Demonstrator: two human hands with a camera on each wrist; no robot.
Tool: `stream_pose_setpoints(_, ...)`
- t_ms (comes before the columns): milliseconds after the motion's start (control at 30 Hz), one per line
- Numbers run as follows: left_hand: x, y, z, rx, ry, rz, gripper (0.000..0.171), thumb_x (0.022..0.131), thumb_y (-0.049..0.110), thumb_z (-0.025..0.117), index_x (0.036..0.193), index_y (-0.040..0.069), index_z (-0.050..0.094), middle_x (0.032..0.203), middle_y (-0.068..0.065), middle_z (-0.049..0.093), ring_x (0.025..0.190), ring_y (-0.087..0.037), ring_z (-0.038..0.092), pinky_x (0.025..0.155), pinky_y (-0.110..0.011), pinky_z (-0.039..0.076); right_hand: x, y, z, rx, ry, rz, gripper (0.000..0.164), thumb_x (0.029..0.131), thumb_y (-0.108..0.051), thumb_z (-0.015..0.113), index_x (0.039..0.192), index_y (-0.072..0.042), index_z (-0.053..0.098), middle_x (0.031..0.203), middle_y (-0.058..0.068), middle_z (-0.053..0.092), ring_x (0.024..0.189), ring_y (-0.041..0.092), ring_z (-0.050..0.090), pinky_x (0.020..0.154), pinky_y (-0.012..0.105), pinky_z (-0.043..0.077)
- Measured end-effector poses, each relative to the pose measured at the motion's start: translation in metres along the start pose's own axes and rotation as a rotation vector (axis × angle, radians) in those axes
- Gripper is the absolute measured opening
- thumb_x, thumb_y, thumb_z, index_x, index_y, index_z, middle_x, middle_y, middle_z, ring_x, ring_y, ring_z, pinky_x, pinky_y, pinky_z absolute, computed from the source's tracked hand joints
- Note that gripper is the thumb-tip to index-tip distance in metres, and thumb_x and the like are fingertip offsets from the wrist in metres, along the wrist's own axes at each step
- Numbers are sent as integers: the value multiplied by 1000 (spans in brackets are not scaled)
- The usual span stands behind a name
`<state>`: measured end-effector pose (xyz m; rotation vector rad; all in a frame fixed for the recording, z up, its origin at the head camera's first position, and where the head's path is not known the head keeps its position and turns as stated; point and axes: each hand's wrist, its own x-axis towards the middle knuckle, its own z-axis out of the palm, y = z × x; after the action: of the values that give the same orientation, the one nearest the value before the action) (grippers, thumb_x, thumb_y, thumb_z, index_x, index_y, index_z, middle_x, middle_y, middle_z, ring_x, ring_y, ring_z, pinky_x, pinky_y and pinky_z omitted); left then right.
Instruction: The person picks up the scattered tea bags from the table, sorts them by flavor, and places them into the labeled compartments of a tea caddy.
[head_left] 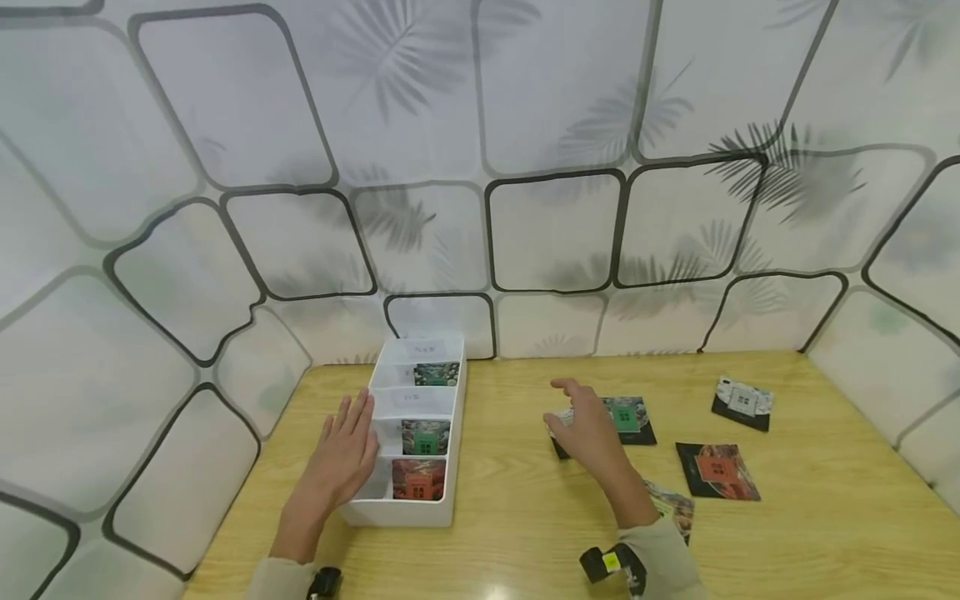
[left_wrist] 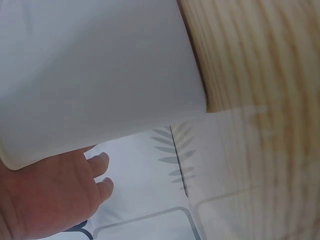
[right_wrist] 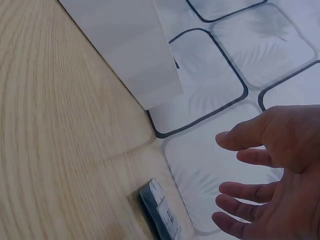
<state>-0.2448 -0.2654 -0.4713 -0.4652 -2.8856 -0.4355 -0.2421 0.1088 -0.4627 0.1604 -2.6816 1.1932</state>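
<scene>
A long white divided box (head_left: 397, 514) stands on the table at left of centre. My left hand (head_left: 337, 458) rests along its left edge with straight fingers; in the left wrist view that hand (left_wrist: 55, 195) lies against the white side wall. Inside the box are a red packet (head_left: 418, 480), a green-labelled packet (head_left: 425, 437) and a teal patterned packet (head_left: 437, 374) in separate compartments. My right hand (head_left: 592, 433) is spread over a black-and-white packet (head_left: 559, 450), mostly hidden beneath it. In the right wrist view this packet (right_wrist: 165, 215) lies apart from the relaxed, empty fingers.
Right of the box lie a green-labelled packet (head_left: 630, 419), a white-and-black packet (head_left: 742, 403) and a red-labelled packet (head_left: 717, 471). Another patterned packet (head_left: 675, 508) is partly covered by the right forearm. A patterned curtain-like backdrop (head_left: 555, 233) borders the wooden table (head_left: 510, 533).
</scene>
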Motion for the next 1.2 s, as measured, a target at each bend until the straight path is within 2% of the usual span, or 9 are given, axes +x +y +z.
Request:
stream_pose_setpoints(267,0,3,-2,5,0,7,56,109,16,35,157,-10,27,166,-24,22,152,-48,15,118,-68,18,0,20,-11,-72,-74,118,56,97,-18,70,147,-4,49,139,31,49,121,48,52,84,60,51)
stream_pose_setpoints(367,-1,3,-1,-8,11,15,56,108,16,37,156,-11,28,166,-25,23,152,-49,16,117,-69,18,-1,25,-9,-102,-69,132,57,96,-18,72,147,-4,51,137,32,50,119,50,52,81,60,51)
stream_pose_setpoints(567,-3,2,1,-33,49,20,56,108,16,39,155,-12,31,164,-27,27,150,-51,20,116,-70,20,0,34,-1,-199,-58,135,62,91,-23,79,145,-5,53,137,33,49,123,53,49,84,64,50)
stream_pose_setpoints(800,-2,2,0,3,16,11,56,109,16,35,158,-10,26,166,-23,23,152,-48,16,118,-68,18,0,42,6,-269,-49,144,65,87,-27,83,142,-8,55,135,31,48,120,54,49,83,65,50)
stream_pose_setpoints(1000,0,3,-1,5,16,17,55,109,16,35,158,-10,26,166,-23,22,153,-47,15,118,-68,16,1,43,8,-260,-44,159,63,86,-24,85,140,-8,58,133,28,50,120,51,49,86,65,49)
stream_pose_setpoints(1200,-2,2,0,6,9,9,56,109,16,35,158,-10,26,166,-23,23,152,-49,16,117,-69,17,1,43,7,-175,-51,151,58,85,-14,85,136,-5,60,128,28,52,102,41,58,75,55,53)
